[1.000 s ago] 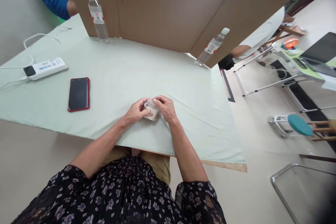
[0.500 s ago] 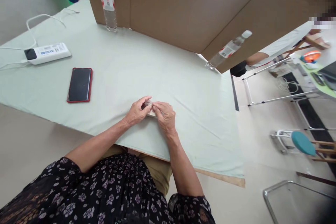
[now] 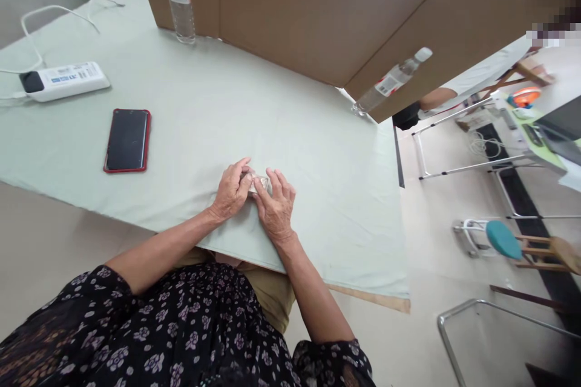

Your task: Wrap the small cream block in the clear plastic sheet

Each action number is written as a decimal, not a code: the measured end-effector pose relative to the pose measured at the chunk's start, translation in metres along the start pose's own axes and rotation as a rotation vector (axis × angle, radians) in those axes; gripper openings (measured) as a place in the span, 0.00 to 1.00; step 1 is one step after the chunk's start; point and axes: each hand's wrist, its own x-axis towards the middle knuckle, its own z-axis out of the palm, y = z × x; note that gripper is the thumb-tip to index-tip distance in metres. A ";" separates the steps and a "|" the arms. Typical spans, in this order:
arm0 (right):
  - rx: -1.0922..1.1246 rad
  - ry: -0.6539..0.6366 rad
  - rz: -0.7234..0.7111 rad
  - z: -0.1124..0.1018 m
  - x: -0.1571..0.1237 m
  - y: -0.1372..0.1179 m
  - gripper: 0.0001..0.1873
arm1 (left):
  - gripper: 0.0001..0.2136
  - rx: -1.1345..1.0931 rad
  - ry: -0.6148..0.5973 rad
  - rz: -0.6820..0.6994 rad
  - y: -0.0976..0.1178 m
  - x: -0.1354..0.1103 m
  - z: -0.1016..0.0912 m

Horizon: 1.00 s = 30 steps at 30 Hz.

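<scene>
Packet [image 3: 263,180] in fingers [image 3: 239,169] of left hand [image 3: 228,193] and right hand [image 3: 276,210] — table edge [image 3: 358,286] near, cloth [image 3: 281,115] beyond

- The left forearm [image 3: 158,249] slants in from the lower left, bare below the elbow.
- The right forearm [image 3: 313,290] rises more steeply from the lower right, also bare.
- Both wrists stay low, nearly straight.
- The left hand [image 3: 230,188] shows its back, fingers curved forward, thumb turned inward.
- The right hand [image 3: 275,202] is palm down, fingers loosely bent, thumb pointing toward the left thumb, the hands close together.
</scene>
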 end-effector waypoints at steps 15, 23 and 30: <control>-0.010 0.132 0.005 0.013 0.003 0.000 0.20 | 0.22 -0.142 -0.005 -0.060 -0.005 0.008 0.001; -0.007 0.050 -0.011 0.010 0.006 0.000 0.18 | 0.19 -0.124 0.004 -0.023 -0.006 0.010 0.004; -0.079 0.084 -0.006 0.012 0.007 -0.002 0.20 | 0.18 -0.131 0.019 0.001 -0.009 0.011 0.006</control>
